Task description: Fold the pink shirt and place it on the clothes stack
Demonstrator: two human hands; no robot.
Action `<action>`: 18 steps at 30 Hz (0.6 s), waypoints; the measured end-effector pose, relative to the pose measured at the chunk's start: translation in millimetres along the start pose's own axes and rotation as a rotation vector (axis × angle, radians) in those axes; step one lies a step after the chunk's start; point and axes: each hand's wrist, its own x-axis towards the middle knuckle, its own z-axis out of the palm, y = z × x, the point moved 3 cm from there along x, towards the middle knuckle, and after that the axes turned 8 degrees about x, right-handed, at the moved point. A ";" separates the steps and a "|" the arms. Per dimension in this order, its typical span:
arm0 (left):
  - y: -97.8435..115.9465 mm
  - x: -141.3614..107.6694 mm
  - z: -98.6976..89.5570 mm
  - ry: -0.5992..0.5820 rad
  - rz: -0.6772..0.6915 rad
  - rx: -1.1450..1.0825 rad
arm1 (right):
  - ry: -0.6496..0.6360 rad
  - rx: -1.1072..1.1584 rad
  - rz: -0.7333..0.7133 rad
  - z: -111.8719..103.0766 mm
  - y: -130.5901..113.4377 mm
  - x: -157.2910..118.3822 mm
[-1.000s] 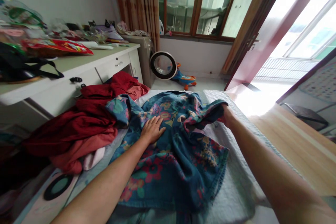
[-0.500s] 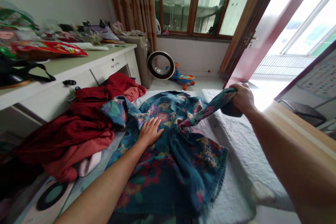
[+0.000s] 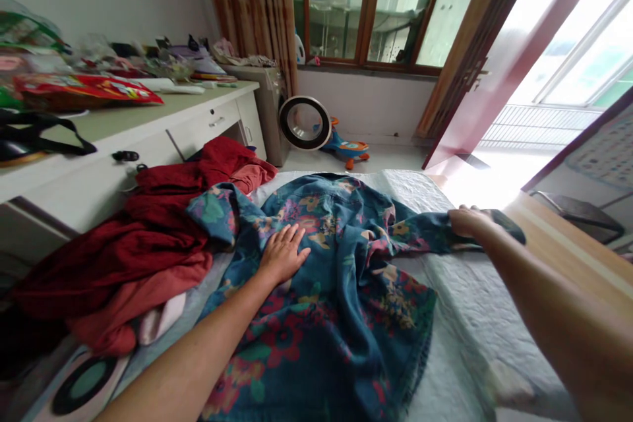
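A blue floral denim jacket [image 3: 316, 316] with a frayed hem lies spread over a pale quilted cover. My left hand [image 3: 285, 252] rests flat on its body, fingers spread and holding nothing. Off to the right, my right hand [image 3: 469, 219] is closed on the jacket's sleeve [image 3: 425, 231], which stretches out nearly straight; the cuff end sticks out beyond my fingers. The opposite sleeve [image 3: 215, 214] is bent and lies against a heap of dark red clothing [image 3: 163, 231]. Folds run down the jacket's right half.
Left of the bed stands a white desk [image 3: 188, 125] cluttered with packets. Behind it is a washing machine [image 3: 270, 105] with its round door [image 3: 324, 122] swung out. A blue and orange ride-on toy [image 3: 349, 148] sits on the floor. A wooden surface [image 3: 558, 231] borders the right side.
My right hand has lowered and moved a little right, taking the sleeve from raised and twisted to stretched out low across the cover. My left hand has stayed on the jacket.
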 end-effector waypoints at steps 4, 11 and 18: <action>1.1 -0.3 -1.5 -0.010 -0.008 0.011 | -0.084 -0.004 0.057 25.0 -53.5 31.3; 0.2 -1.3 -1.2 0.015 0.008 0.008 | 0.008 0.095 -0.015 88.5 -130.1 41.7; 1.4 -3.9 -1.2 0.030 0.015 -0.021 | -0.171 0.011 -0.099 118.7 -132.9 33.4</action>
